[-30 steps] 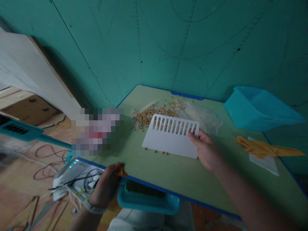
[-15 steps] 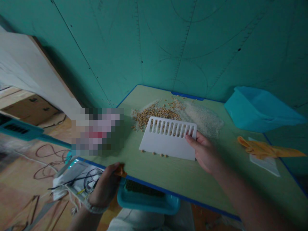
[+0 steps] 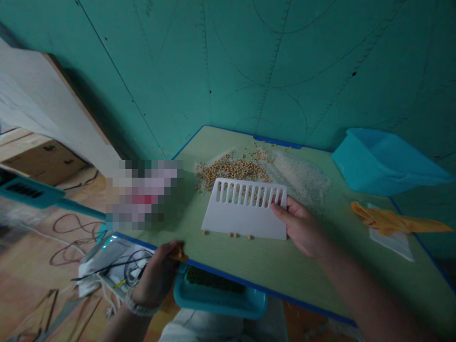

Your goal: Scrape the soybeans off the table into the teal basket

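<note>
My right hand (image 3: 302, 227) is closed around the right end of a white slotted plastic scraper (image 3: 244, 218), its thumb across the face. The scraper leans with its solid lower edge at the table surface, where several round tan beans (image 3: 233, 234) lie along that edge. Through the slots and beyond the top edge shows a pile of beans (image 3: 231, 170); pale fine grains (image 3: 299, 171) are spread to its right. At the table's near left corner my left hand (image 3: 156, 278) grips the edge by an orange corner piece (image 3: 179, 252), thumb on top, the other fingers mostly hidden.
The pale green table (image 3: 299, 275) has a blue rim and stands against a green wall. A turquoise bin (image 3: 384, 161) and an orange cloth (image 3: 395, 222) lie at the right. Below the near edge is a turquoise tray (image 3: 221, 301). Cables (image 3: 67, 237) lie on the floor at left.
The scraper in my right hand has slid towards me and slightly left, with loose beans moving along at its lower edge. My left hand has stayed in place.
</note>
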`<state>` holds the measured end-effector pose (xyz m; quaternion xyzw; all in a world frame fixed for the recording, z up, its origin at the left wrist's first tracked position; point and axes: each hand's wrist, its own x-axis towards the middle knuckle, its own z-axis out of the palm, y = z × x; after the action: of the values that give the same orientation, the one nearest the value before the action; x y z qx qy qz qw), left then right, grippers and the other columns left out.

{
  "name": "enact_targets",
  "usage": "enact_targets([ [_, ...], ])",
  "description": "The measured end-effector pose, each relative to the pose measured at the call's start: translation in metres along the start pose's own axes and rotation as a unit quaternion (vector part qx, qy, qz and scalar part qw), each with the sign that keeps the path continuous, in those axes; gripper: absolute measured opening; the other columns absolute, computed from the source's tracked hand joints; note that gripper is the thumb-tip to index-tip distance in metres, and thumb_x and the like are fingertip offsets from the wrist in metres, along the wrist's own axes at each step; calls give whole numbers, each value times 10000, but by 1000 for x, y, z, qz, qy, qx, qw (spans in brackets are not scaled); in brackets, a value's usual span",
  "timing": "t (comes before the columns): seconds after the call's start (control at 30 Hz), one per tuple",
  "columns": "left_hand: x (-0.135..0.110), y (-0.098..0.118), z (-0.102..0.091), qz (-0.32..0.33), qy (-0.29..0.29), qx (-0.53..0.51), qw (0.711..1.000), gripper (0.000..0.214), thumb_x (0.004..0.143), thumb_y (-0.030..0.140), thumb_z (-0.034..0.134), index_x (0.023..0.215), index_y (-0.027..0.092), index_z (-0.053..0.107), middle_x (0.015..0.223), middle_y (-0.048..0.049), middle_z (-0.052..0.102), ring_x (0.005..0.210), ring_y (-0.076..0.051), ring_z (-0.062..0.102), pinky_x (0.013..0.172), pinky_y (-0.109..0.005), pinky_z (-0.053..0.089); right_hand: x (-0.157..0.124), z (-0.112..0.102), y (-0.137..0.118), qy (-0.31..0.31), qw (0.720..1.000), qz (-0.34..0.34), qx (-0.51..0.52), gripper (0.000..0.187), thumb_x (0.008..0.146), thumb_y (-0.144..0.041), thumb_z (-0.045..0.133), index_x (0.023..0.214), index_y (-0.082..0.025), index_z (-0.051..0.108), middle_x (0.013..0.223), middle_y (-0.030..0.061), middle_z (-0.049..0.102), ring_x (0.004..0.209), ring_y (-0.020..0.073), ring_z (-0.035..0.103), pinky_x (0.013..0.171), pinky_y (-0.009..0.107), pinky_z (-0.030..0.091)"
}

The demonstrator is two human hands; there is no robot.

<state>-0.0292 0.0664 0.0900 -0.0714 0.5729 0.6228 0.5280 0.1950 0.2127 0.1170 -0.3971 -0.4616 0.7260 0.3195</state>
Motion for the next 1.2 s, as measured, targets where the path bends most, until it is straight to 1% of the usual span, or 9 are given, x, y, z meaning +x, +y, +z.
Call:
enact_targets([
  [0.2,0,-2,-3,15,-20,-19,1000,232,713,154,523,539,155,676,504,-18,677,473,-146,611,491,-227,496,0,-1,1,-8,1000,6,-12,295,711,-377,637,963,-231,589,912,14,673,815,174,611,781,339,433],
  [0.3,0,-2,-4,-17,-28,-8,999,256,734,168,501,556,141,683,508,-40,680,512,-174,631,518,-256,509,-1,0,0,-19,1000,15,-5,291,712,-378,638,955,-224,591,913,20,672,816,173,608,783,340,431],
  [0.5,0,-1,-7,-16,-18,-5,1000,261,738,163,492,549,150,671,474,-25,656,499,-176,630,474,-251,493,-3,2,0,-25,999,27,-2,293,719,-373,632,967,-224,586,909,22,670,820,182,605,783,352,426],
  [0.63,1,-2,-10,-15,-32,-5,999,184,708,184,543,580,151,671,530,-24,682,497,-175,630,494,-260,499,-2,1,1,-17,1000,23,-12,309,713,-383,635,972,-221,593,916,24,671,852,190,602,812,361,413],
  [0.73,-2,-2,-8,-1,-30,-13,999,121,673,175,588,578,158,662,520,-3,674,455,-163,609,454,-258,488,-3,3,1,-17,1000,20,-11,307,716,-384,632,979,-232,594,940,20,670,880,189,599,822,352,411],
  [0.83,-7,-2,-3,-4,-22,-16,1000,117,675,172,588,591,157,669,507,-3,668,396,-153,573,400,-260,469,-3,5,0,-19,1000,24,-8,297,716,-388,628,976,-247,596,935,16,672,849,187,606,786,341,428],
  [0.93,-8,-2,1,-8,-14,-31,999,176,704,176,553,569,158,666,469,-7,650,371,-148,556,409,-259,478,-2,4,-1,-18,1000,22,-9,284,712,-382,631,959,-246,605,914,16,673,805,180,606,745,327,437],
  [1.07,-5,-1,0,-21,-5,-42,999,215,727,184,527,573,142,672,512,-32,673,451,-157,601,447,-240,487,0,-1,-1,-32,999,12,-28,256,692,-363,653,903,-222,619,839,7,668,725,150,590,695,296,431],
  [1.2,-4,-1,-3,-31,6,-39,999,136,689,167,566,604,147,670,550,-23,686,526,-174,636,460,-242,493,2,-3,-3,-15,999,7,-47,260,658,-351,679,856,-192,624,786,9,660,689,137,576,658,279,418],
])
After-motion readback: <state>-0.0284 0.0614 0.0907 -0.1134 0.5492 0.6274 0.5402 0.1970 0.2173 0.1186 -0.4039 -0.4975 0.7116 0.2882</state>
